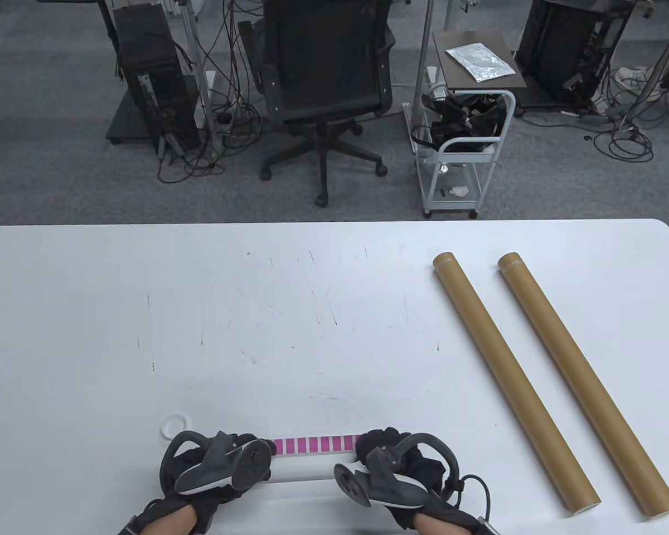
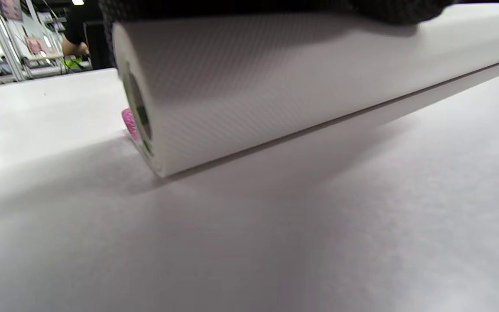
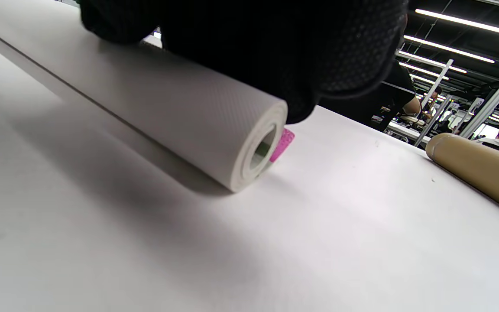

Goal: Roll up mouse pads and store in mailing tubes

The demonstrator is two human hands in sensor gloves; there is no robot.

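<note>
A white mouse pad with a pink-striped far edge lies rolled up near the table's front edge. My left hand rests on top of the roll's left end and my right hand on its right end. In the left wrist view the roll lies on the table with its open spiral end showing and gloved fingers over it. In the right wrist view gloved fingers press on the roll. Two brown mailing tubes lie side by side at the right.
A small white cap ring lies on the white table just beyond my left hand. One tube also shows at the right in the right wrist view. Behind the table stand an office chair and a cart.
</note>
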